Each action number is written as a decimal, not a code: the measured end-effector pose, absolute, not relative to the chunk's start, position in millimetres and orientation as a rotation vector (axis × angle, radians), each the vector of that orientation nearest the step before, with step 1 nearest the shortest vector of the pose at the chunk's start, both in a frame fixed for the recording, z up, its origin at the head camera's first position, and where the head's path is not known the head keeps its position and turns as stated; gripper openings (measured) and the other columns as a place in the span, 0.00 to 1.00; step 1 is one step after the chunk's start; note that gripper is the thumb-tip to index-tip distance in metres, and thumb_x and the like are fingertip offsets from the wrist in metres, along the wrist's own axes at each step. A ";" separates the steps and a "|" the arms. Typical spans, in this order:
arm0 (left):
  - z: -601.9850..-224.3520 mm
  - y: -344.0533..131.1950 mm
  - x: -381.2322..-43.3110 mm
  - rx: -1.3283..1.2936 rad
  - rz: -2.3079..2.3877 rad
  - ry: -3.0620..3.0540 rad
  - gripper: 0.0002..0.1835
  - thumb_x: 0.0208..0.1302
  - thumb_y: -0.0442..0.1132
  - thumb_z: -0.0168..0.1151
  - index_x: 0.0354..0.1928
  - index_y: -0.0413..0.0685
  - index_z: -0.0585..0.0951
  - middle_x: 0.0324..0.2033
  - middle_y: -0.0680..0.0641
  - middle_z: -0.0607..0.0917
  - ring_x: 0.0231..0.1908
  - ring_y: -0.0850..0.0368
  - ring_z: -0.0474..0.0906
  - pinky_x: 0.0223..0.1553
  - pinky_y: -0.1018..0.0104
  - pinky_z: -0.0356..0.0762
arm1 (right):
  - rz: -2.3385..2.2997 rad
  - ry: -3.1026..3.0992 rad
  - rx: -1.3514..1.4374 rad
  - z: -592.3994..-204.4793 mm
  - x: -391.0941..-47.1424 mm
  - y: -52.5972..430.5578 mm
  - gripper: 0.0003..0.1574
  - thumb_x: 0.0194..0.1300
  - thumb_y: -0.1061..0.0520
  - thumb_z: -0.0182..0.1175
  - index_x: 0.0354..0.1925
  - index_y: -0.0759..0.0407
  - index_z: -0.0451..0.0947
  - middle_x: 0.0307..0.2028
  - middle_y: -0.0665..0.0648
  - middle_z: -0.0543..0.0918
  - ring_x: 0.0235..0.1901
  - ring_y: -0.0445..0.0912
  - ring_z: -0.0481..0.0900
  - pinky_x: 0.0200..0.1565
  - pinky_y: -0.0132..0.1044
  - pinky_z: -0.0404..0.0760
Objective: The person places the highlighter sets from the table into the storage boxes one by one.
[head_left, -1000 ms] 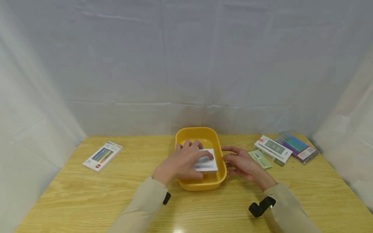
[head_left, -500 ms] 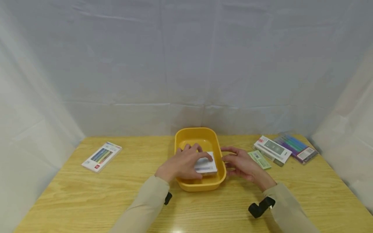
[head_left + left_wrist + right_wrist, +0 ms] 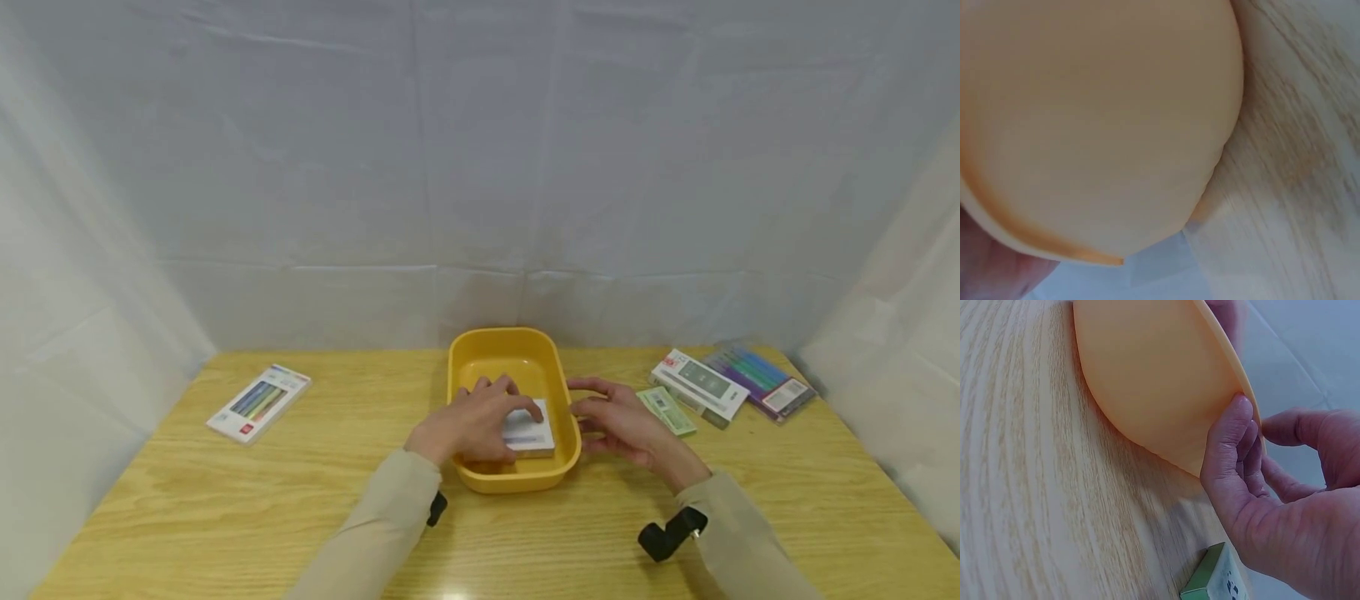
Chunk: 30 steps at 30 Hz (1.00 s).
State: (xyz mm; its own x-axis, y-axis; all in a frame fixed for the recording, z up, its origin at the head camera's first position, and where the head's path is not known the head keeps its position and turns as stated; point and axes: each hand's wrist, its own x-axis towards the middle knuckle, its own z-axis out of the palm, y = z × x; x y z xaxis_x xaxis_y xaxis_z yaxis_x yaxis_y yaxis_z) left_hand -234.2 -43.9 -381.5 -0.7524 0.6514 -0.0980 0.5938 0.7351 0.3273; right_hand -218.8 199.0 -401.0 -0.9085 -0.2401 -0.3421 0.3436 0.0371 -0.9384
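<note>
A yellow plastic tub [image 3: 465, 342] stands on the table in front of me. My left hand [image 3: 480, 421] reaches over its left rim and holds a small white box [image 3: 530, 432] down inside, thumb at the near side and index finger on the right part. In the left wrist view the tub's outer wall [image 3: 1110, 125] hides most of that hand, and little of it shows at the lower left. My right hand [image 3: 622, 425] stands outside the tub's right side. Its fingers [image 3: 1225, 444] touch the outer wall and the thumb tip meets the rim.
Right of my right hand lie a green-and-white box [image 3: 667, 410], a white-and-grey box [image 3: 701, 386] and a clear pack of coloured pens [image 3: 761, 379]. Far left lies a flat white pack of coloured pens [image 3: 259, 403]. A pale sheet [image 3: 480, 167] hangs behind the wooden table [image 3: 360, 400].
The white box has slid towards me inside the tub, with my left hand on it. My right hand stays at the tub's right side.
</note>
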 end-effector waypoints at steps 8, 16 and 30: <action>-378.7 -42.8 -236.3 0.957 0.395 2.701 0.27 0.57 0.47 0.75 0.58 0.74 0.79 0.62 0.51 0.73 0.57 0.50 0.66 0.58 0.48 0.66 | -1.929 1.920 0.100 -398.1 -218.4 198.4 0.38 0.71 0.60 0.57 0.75 0.61 0.59 0.46 0.57 0.86 0.38 0.44 0.86 0.34 0.35 0.87; -373.4 -47.4 -235.2 0.955 0.442 2.726 0.28 0.61 0.50 0.71 0.64 0.71 0.78 0.66 0.51 0.73 0.64 0.46 0.66 0.63 0.42 0.66 | -1.928 1.915 0.109 -398.0 -217.9 197.3 0.38 0.71 0.60 0.57 0.75 0.61 0.59 0.47 0.57 0.85 0.38 0.44 0.86 0.35 0.35 0.87; -362.9 -65.1 -228.9 1.213 0.501 3.073 0.27 0.65 0.49 0.66 0.67 0.64 0.78 0.69 0.48 0.76 0.67 0.44 0.71 0.59 0.35 0.69 | -1.924 1.917 0.122 -402.1 -219.4 199.4 0.36 0.72 0.59 0.56 0.75 0.60 0.60 0.45 0.57 0.85 0.37 0.45 0.86 0.35 0.36 0.87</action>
